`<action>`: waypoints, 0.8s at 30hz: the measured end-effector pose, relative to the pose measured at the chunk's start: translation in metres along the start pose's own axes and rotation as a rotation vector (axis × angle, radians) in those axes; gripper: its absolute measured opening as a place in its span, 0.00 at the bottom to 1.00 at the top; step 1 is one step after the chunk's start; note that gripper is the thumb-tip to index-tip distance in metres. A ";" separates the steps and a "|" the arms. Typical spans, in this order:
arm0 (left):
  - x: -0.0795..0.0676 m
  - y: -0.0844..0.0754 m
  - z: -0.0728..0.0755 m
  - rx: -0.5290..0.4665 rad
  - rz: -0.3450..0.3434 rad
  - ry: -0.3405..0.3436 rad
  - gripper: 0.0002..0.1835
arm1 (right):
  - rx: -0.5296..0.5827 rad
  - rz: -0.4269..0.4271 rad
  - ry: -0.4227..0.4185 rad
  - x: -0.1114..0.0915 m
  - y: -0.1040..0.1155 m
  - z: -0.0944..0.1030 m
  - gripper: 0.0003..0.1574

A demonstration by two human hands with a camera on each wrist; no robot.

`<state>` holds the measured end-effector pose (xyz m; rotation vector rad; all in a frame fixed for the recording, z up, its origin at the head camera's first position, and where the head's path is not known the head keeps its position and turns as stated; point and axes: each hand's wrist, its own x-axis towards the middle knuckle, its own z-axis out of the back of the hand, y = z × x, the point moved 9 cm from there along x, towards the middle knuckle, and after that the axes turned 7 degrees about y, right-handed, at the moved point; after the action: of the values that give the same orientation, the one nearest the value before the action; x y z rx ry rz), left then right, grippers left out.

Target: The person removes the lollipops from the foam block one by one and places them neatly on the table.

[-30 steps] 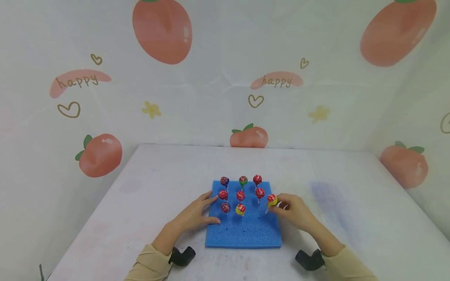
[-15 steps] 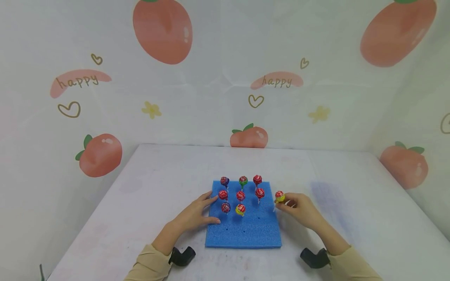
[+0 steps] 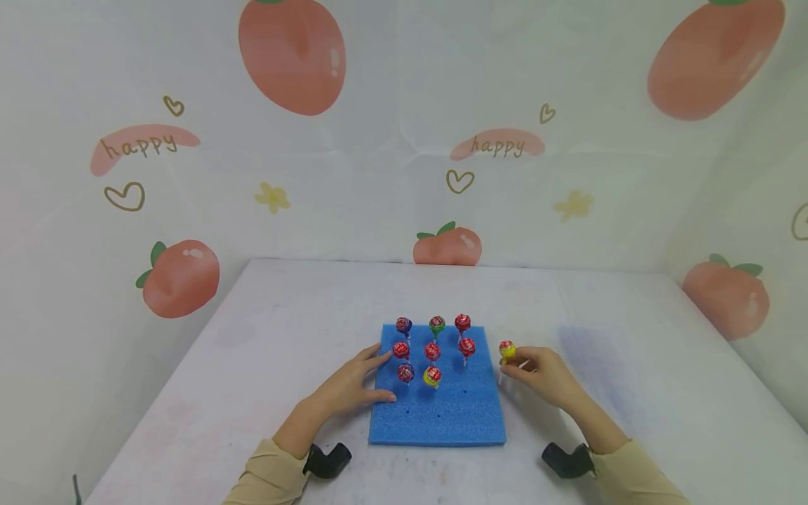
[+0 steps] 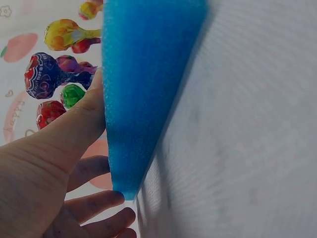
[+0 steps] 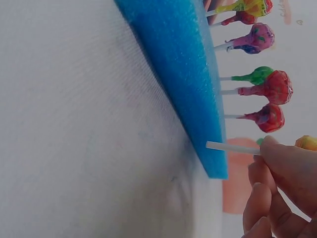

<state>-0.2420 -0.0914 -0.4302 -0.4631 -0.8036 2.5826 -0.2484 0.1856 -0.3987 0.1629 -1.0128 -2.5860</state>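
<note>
My right hand pinches a red-and-yellow lollipop by its stick, just beyond the right edge of a blue foam board. In the right wrist view the white stick points out from between thumb and fingers, its lower end free. Along the board's left edge rests my left hand, fingers spread, thumb on top. Several wrapped lollipops stand upright in the foam in rows, among them a green one, a red one and another red-and-yellow one.
Small holes show in the front part of the foam. The board lies on a white table, with a printed cloth hanging behind. A black angled piece sits at each wrist.
My right hand has moved right with the red-and-yellow lollipop, from over the board's right side to beyond its edge. The left hand and the standing lollipops stay where they were.
</note>
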 end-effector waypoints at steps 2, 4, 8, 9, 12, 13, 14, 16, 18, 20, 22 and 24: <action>0.000 0.000 0.000 0.001 0.001 0.000 0.42 | 0.006 -0.012 0.005 0.001 -0.003 -0.001 0.11; 0.000 -0.001 0.000 0.002 -0.001 0.000 0.41 | 0.012 -0.025 0.009 0.001 -0.006 -0.001 0.11; -0.001 -0.001 0.000 0.003 0.001 -0.001 0.41 | 0.011 -0.047 0.014 0.003 -0.010 -0.002 0.09; -0.001 -0.001 0.000 0.003 0.003 0.000 0.41 | 0.011 -0.055 0.016 0.003 -0.011 -0.003 0.09; -0.001 -0.001 0.000 0.001 0.012 0.001 0.41 | 0.014 -0.079 0.022 0.004 -0.014 -0.004 0.09; -0.001 -0.001 0.000 0.000 0.013 0.002 0.41 | 0.016 -0.085 0.023 0.005 -0.015 -0.004 0.09; -0.001 -0.001 0.000 -0.002 0.014 0.002 0.41 | 0.021 -0.092 0.024 0.005 -0.015 -0.005 0.09; -0.001 0.000 0.000 -0.002 0.016 0.003 0.42 | 0.032 -0.106 0.029 0.005 -0.017 -0.006 0.09; -0.001 0.000 0.000 0.000 0.017 0.004 0.42 | 0.036 -0.124 0.034 0.005 -0.020 -0.007 0.10; -0.001 0.001 -0.001 0.001 0.016 0.004 0.42 | 0.042 -0.160 0.043 0.006 -0.023 -0.009 0.10; 0.000 0.001 -0.001 0.001 0.013 0.005 0.42 | 0.045 -0.195 0.055 0.006 -0.027 -0.012 0.11; 0.000 0.001 -0.001 0.000 0.010 0.006 0.42 | 0.046 -0.225 0.064 0.006 -0.030 -0.014 0.11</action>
<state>-0.2416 -0.0922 -0.4319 -0.4755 -0.8011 2.5897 -0.2598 0.1954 -0.4291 0.3900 -1.0864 -2.7374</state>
